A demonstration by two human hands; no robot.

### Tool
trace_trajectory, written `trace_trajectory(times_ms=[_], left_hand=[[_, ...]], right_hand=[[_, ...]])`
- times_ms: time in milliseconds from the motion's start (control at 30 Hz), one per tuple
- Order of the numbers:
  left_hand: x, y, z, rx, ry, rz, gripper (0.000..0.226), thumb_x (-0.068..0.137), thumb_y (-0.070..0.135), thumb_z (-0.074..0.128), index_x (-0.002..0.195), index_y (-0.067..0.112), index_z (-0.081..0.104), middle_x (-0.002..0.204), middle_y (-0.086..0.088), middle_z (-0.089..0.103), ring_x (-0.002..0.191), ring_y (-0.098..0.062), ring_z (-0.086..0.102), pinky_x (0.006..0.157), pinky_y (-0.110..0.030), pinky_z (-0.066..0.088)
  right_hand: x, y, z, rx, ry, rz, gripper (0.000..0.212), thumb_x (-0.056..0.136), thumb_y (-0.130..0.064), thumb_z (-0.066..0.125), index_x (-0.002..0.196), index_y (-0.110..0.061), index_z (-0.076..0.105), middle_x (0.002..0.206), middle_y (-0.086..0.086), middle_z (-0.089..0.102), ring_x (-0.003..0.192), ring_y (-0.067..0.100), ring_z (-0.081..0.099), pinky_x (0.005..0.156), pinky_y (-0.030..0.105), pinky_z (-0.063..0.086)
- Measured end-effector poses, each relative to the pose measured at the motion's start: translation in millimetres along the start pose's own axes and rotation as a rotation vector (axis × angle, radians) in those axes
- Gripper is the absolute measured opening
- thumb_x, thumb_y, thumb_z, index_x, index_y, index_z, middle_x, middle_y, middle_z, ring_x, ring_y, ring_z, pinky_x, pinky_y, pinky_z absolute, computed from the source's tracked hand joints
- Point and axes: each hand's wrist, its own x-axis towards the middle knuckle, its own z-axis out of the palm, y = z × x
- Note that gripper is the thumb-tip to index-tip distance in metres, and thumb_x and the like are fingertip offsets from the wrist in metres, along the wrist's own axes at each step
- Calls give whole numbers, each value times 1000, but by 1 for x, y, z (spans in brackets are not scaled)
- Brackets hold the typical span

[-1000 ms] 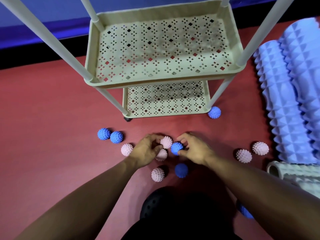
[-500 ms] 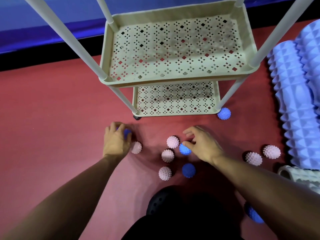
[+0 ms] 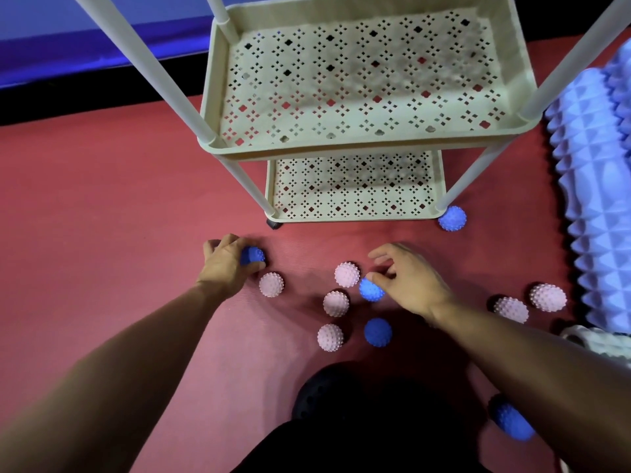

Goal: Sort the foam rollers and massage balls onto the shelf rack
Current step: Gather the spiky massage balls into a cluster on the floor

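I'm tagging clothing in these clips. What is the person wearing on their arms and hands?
Nothing shows on either: the left hand and right hand are bare, with no gloves, rings or watch visible, and both forearms are uncovered to the frame edge, no sleeves in view.

Both hands grip blue balls — left [image 3: 227, 262], right [image 3: 411, 279].

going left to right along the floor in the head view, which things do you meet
left hand on a blue ball → pink ball → right hand → pink pair → purple foam roller
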Motion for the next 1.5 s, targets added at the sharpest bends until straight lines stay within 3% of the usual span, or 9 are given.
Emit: trace_trajectory(times_ms=[133,333,567,767,933,1100,1267,1367,1500], left_hand=[[-6,11,3,-37,55,263,48,89,43,74,131,22,62,129,4,57,125,-31,31,109,-39,31],[-9,54,27,82,-98,544,61,85,57,63,135,22,62,130,2,56,125,-28,33,111,-37,29],[-7,71,61,262,-232,497,60,91,58,62,144,31,52,137,11,47,129,-27,30,112,-45,36],[-11,73,60,171,-188,518,62,91,55,66,145,26,54,153,7,41,138,-24,31,119,-40,31],[-13,77,53,73,-198,528,62,93,42,70,148,23,50,160,6,35,142,-18,31,120,-25,21],[-14,64,39,-7,-91,497,54,90,49,63,139,26,58,143,8,51,133,-17,44,118,-36,33],[-17,47,26,-41,-40,331,66,80,63,51,129,22,64,123,2,57,112,-18,47,102,-24,31],[-17,35,27,-86,-101,215,59,79,47,71,133,27,61,123,1,55,112,-19,53,104,-28,39],[-19,29,28,-113,-187,101,49,81,26,80,126,21,63,120,1,52,106,-19,59,103,-34,46]], right_hand=[[2,1,-3,8,33,15,34,84,-27,78,115,-30,63,100,-19,61,82,-5,57,87,28,52],[-1,2,-2,23,22,20,35,85,-26,78,116,-29,64,103,-15,62,83,-5,57,88,29,53],[-2,4,-2,15,15,13,35,85,-26,77,117,-27,63,104,-13,62,79,-11,54,83,22,48],[-2,8,-4,10,11,20,35,86,-24,77,118,-25,63,102,-14,62,78,-10,55,82,21,47],[1,10,-13,-29,38,45,32,86,-29,76,115,-30,64,104,-14,61,84,2,59,90,32,53],[13,22,-51,-182,422,166,23,83,-42,77,96,-27,64,111,-3,56,107,20,59,89,37,53],[26,58,-81,-152,284,284,58,80,-29,83,127,-16,53,150,6,38,132,31,42,106,37,37],[29,69,-84,-1,222,282,70,79,-23,85,135,-20,42,134,2,53,112,23,56,95,28,39],[31,70,-85,-102,327,306,66,72,-32,89,120,-18,45,125,4,54,107,29,60,93,42,48]])
